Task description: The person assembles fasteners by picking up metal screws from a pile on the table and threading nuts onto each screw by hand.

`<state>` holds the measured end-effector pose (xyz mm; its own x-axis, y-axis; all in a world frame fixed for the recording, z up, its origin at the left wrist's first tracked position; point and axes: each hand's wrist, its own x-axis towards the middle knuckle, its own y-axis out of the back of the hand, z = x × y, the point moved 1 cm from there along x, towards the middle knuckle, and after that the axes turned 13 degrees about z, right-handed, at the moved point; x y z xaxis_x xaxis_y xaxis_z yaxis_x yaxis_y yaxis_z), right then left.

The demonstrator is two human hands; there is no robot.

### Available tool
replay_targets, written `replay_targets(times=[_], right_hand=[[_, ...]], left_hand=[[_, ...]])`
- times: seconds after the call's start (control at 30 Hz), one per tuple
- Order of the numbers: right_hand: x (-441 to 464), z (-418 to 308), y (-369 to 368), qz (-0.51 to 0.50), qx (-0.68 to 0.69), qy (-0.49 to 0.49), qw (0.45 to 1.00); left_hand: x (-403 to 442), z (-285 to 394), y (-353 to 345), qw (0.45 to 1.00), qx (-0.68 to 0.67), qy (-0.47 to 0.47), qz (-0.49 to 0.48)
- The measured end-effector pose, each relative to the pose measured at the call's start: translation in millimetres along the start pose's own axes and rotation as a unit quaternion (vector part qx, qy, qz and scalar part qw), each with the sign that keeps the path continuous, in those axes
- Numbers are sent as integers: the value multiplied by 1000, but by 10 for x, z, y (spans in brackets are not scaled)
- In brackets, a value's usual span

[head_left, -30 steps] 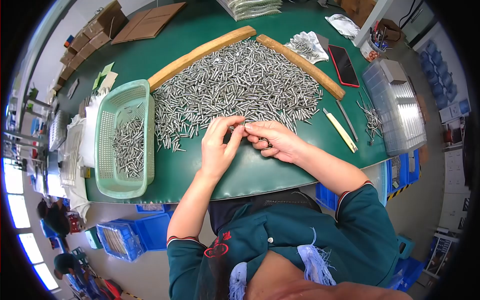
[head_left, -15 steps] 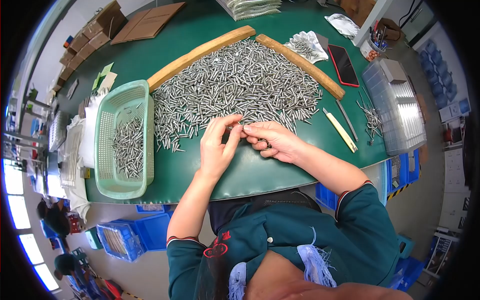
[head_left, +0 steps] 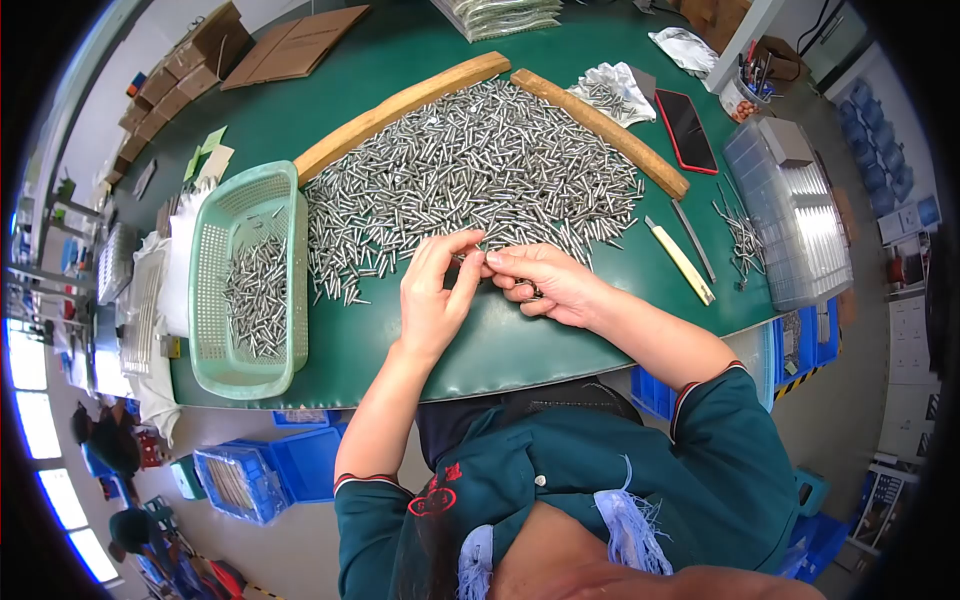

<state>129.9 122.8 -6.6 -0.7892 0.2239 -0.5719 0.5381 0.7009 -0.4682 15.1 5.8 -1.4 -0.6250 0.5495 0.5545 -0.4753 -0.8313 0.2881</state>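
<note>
Over the near edge of a spread pile of small metal pins [head_left: 470,160], my two hands meet at the fingertips. My left hand [head_left: 435,290] pinches thumb and forefinger around a tiny piece that looks like one of the pins, mostly hidden by the fingers. My right hand [head_left: 550,280] is closed, its thumb and forefinger touching the same spot. A dark, curved object [head_left: 537,290] shows within its curled fingers; its kind cannot be made out. To the left stands a pale green plastic basket [head_left: 300,310] with more pins [head_left: 258,300] inside.
Two wooden bars [head_left: 400,105] border the pile at the back. On the right lie a cutter knife [head_left: 680,262], a thin metal strip [head_left: 694,240], a red-edged phone [head_left: 687,130], loose rods [head_left: 742,240] and a clear plastic box [head_left: 790,220]. The green table's front edge [head_left: 480,390] is near my body.
</note>
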Motion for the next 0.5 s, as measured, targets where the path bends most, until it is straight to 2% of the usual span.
replay_targets(times=[0.5], right_hand=[[5, 10, -6, 4, 0, -2, 1000]], left_hand=[[13, 30, 13, 1000, 11, -10, -5]])
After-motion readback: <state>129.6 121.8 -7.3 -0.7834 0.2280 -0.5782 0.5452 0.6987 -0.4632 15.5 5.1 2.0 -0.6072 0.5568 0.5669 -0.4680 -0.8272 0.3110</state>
